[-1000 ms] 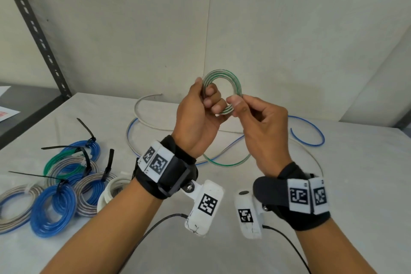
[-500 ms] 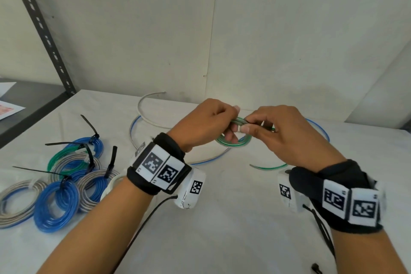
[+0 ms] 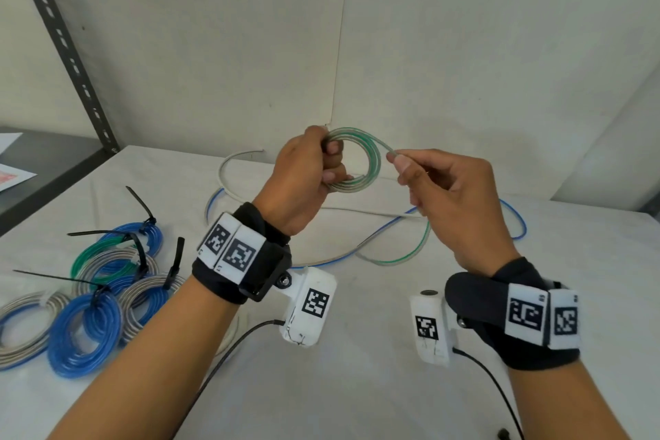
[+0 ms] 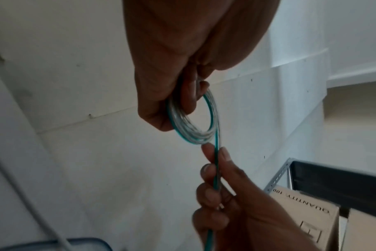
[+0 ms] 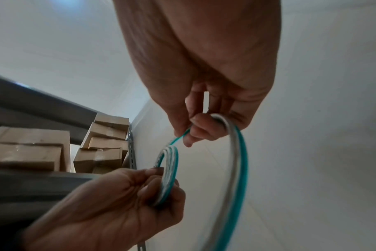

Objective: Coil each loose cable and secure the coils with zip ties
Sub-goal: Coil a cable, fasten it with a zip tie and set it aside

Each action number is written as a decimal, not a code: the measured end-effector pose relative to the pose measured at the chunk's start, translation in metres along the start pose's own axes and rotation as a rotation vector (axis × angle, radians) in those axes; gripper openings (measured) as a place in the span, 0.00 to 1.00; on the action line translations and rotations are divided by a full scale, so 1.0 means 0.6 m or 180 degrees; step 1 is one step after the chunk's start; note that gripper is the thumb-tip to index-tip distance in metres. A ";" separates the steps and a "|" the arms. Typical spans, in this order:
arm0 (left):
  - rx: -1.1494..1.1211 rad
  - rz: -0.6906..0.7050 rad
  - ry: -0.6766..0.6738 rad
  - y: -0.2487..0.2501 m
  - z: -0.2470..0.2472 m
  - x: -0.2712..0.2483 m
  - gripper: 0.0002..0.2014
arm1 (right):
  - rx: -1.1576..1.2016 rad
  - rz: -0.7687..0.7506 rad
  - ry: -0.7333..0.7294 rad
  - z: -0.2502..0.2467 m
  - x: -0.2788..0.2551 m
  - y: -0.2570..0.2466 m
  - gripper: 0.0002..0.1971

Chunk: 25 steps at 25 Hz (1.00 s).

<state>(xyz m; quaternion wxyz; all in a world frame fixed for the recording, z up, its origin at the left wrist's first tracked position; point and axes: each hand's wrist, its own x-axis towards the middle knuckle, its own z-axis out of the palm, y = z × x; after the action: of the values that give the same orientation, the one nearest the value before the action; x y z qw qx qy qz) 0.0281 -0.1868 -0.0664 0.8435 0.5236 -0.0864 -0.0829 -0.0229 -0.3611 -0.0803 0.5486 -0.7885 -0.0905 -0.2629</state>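
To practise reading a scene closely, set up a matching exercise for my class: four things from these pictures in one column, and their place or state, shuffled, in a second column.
Things
1. Small green-and-clear cable coil
2. Loose tail of the green-and-clear cable
3. Bright blue plastic cable coil with a black zip tie
4. Long loose blue-and-grey cable

Places or states
A. Lying uncoiled on the white table, far side
B. Gripped in the left hand
C. Pinched by the right hand, hanging to the table
D. Finished, resting at the table's left

Pairs: 1-B, 2-C, 3-D, 4-A
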 end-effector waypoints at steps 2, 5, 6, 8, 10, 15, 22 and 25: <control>-0.0416 -0.0052 -0.0019 0.004 -0.003 0.002 0.19 | 0.0387 0.0245 -0.0093 0.014 -0.005 0.000 0.05; -0.0866 -0.0103 -0.0017 0.004 -0.002 -0.001 0.18 | 0.0766 0.0391 -0.0160 0.037 -0.015 -0.002 0.05; -0.0929 -0.0112 -0.0011 0.003 0.000 -0.002 0.18 | 0.0859 0.0416 -0.0128 0.044 -0.016 -0.004 0.06; -0.0976 -0.0105 0.0032 0.000 0.005 -0.005 0.18 | 0.0919 0.0364 0.0039 0.051 -0.021 -0.003 0.07; -0.1077 -0.0093 0.0101 -0.005 0.012 -0.009 0.17 | 0.0859 0.0220 0.0286 0.059 -0.025 -0.003 0.08; -0.1160 -0.0135 0.0083 -0.030 0.024 -0.013 0.16 | 0.0880 0.0178 0.0672 0.073 -0.030 0.003 0.10; 0.0956 0.0278 -0.0631 -0.012 -0.007 -0.006 0.26 | -0.0054 -0.0248 0.0171 0.015 -0.007 0.000 0.03; 0.2284 0.0343 -0.1002 0.000 -0.022 -0.011 0.29 | -0.0801 -0.0598 -0.0625 -0.002 -0.009 -0.007 0.05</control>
<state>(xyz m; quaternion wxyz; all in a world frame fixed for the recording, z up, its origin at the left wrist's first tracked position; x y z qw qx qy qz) 0.0247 -0.1739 -0.0728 0.5866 0.7607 -0.2655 -0.0823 -0.0298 -0.3598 -0.0790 0.4073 -0.8608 -0.1833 -0.2439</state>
